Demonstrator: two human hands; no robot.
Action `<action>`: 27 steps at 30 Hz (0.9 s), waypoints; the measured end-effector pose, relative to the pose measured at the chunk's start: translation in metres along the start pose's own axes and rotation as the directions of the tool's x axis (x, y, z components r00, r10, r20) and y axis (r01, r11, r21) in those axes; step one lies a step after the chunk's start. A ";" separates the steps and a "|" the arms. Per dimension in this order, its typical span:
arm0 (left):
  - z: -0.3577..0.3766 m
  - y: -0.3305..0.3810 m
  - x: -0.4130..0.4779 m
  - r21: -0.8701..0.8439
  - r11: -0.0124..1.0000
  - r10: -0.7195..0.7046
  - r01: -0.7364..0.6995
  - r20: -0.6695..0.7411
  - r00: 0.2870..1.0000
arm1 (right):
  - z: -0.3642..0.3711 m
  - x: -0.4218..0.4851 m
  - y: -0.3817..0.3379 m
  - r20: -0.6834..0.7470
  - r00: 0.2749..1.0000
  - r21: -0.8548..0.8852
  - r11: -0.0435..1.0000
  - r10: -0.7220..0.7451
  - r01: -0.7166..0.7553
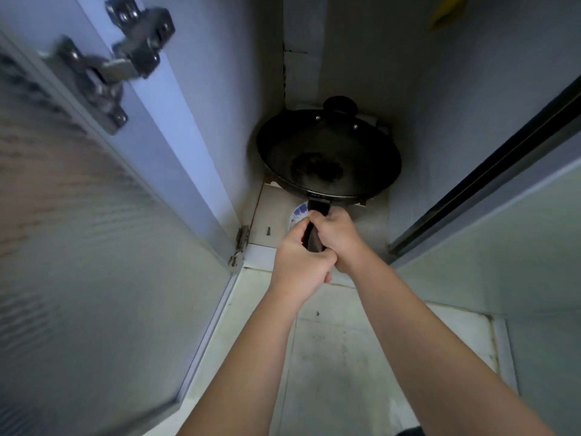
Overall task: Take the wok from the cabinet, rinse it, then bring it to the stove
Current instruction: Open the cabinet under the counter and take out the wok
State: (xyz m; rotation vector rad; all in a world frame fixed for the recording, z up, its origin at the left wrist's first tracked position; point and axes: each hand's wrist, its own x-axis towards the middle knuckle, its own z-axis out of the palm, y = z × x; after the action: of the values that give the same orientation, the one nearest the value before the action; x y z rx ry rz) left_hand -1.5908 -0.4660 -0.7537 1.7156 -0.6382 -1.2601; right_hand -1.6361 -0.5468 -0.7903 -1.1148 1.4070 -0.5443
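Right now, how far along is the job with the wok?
Done: the frosted-glass cabinet door stands open. In hand: the left hand and right hand both grip the black handle of the round black metal wok, which is inside the cabinet. Left: lifting it out, rinsing it, carrying it to the stove, not in view.

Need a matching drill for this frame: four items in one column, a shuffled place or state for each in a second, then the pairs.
1. wok
2. left hand
3. right hand
4. hinge

A. holds the handle close to the wok
B. black, inside the cabinet
C. metal, on the open door
D. holds the handle's end

Pairs: 1-B; 2-D; 3-A; 4-C
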 end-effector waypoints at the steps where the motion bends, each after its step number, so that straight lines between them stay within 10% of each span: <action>1: -0.002 0.010 -0.011 -0.004 1.000 -0.019 0.018 -0.003 1.000 | -0.003 -0.012 -0.009 0.015 1.000 -0.006 1.000 0.011 -0.011; 27: -0.018 0.155 -0.264 -0.043 0.961 -0.277 0.274 -0.117 0.954 | -0.060 -0.273 -0.147 0.233 0.927 -0.203 0.947 0.294 -0.250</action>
State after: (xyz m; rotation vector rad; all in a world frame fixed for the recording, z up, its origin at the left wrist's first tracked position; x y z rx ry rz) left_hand -1.6516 -0.3202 -0.4906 1.8913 -0.3147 -1.3333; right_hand -1.6913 -0.3933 -0.5202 -1.0577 1.3642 -0.0732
